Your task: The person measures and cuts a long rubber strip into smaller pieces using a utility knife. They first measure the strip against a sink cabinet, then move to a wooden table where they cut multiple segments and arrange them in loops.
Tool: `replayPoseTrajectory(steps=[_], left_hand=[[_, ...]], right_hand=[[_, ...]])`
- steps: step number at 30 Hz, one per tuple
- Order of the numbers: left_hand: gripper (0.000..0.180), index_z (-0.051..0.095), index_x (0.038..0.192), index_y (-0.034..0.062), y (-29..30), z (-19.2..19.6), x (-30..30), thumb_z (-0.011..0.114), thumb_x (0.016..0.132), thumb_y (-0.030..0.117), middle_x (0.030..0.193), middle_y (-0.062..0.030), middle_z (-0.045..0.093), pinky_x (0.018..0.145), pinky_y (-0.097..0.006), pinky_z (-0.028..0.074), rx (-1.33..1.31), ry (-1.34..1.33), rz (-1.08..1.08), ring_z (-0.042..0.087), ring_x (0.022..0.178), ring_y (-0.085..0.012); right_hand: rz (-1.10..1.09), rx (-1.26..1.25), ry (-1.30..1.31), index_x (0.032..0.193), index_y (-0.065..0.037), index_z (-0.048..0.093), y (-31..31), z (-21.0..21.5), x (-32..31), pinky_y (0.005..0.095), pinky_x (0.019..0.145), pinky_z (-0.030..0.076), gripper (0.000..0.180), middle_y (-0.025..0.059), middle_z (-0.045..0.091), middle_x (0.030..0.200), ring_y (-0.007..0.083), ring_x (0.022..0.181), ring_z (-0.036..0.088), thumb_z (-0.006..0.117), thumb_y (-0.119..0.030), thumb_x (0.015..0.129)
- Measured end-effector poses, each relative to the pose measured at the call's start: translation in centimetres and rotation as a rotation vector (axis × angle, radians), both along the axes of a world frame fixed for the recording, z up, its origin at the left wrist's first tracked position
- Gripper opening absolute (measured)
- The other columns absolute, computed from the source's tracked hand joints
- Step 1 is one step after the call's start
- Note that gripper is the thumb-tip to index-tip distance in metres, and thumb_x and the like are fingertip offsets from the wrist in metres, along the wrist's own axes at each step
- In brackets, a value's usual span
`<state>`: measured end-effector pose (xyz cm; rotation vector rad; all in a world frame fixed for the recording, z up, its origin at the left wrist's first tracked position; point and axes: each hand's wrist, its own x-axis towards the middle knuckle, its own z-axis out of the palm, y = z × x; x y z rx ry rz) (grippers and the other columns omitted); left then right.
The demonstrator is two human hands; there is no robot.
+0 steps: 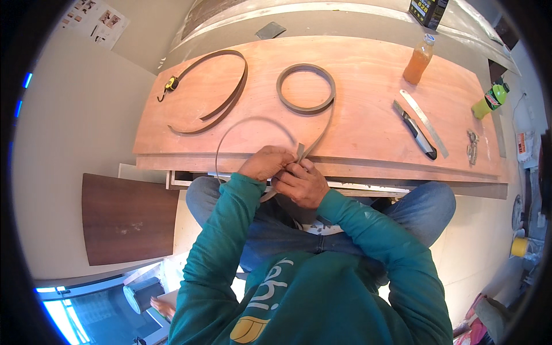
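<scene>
Near the front edge of a wooden board (pixel 368 115), my two hands meet close together. Closed fingers of my left hand (pixel 265 165) and my right hand (pixel 302 184) pinch a thin grey-brown edge banding strip (pixel 253 119), which loops away to the left and under my hands. A short end (pixel 301 150) of strip sticks up between the fingers. From a round coil of edge banding (pixel 332 86), a tail runs down to my right hand. The exact fingertip contact is hidden. Left of the coil lies a wider, darker brown strip (pixel 242 83), curled open.
A yellow-black tape measure (pixel 171 84) lies at the board's left. On the right are a utility knife (pixel 418 134), steel ruler (pixel 424 122), orange drink bottle (pixel 418 60), green bottle (pixel 487 103) and small metal pieces (pixel 472 147). Another person's hand (pixel 163 307) shows at lower left.
</scene>
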<state>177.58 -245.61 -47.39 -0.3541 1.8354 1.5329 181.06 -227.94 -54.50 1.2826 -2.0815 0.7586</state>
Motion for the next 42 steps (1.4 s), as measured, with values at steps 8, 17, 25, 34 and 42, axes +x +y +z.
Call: replayPoseTrajectory(steps=[8,17,25,34,42], left_hand=[[0.024,0.074,0.111,0.0002,-1.2,-4.0,1.8,0.063,0.106,0.021,0.102,-0.0076,0.075,0.072,-0.029,0.06,0.256,-0.118,0.117,0.071,0.083,-0.0174],[0.02,0.068,0.109,-0.0021,0.9,-3.5,4.9,0.058,0.108,0.015,0.094,-0.0062,0.07,0.071,-0.027,0.059,0.077,0.284,0.203,0.067,0.082,-0.012],[0.014,0.06,0.11,0.0055,-6.6,1.7,11.1,0.059,0.11,0.019,0.086,-0.0012,0.06,0.065,-0.024,0.046,0.041,0.654,0.442,0.054,0.072,-0.0084],[0.015,0.06,0.106,0.0058,-20.2,8.5,19.0,0.062,0.108,0.02,0.085,-0.0012,0.06,0.065,-0.024,0.045,-0.297,0.923,0.507,0.054,0.072,-0.0082],[0.021,0.063,0.097,0.0039,-16.7,10.1,16.4,0.063,0.107,0.023,0.08,-0.0011,0.062,0.064,-0.025,0.045,-0.274,0.436,0.145,0.055,0.07,-0.008]], right_hand=[[0.291,0.145,-0.294,0.109,-0.018,0.075,2.2,6.2,-0.1,0.0433,0.092,0.054,0.029,0.0017,0.069,0.102,0.0219,0.105,0.065,0.071,-0.015,0.081],[-0.532,0.547,-0.468,0.107,0.001,0.074,-1.6,7.3,-15.4,0.0496,0.088,0.057,0.028,0.0197,0.072,0.107,0.0372,0.104,0.07,0.068,-0.023,0.094],[0.228,-1.425,-1.382,0.097,-0.003,0.058,2.6,18.1,-20.0,0.0424,0.086,0.059,0.016,0.0131,0.065,0.089,0.0265,0.086,0.067,0.056,-0.015,0.105],[0.415,-0.608,-1.214,0.139,0.012,0.053,23.1,33.3,-16.1,0.0215,0.047,0.048,0.056,-0.0046,0.049,0.075,0.0022,0.049,0.046,0.055,-0.036,0.111],[-0.435,-0.053,-1.439,0.098,-0.004,0.073,19.2,22.6,-28.1,0.0266,0.05,0.049,0.021,0.0041,0.069,0.082,0.0103,0.058,0.056,0.065,-0.023,0.099]])
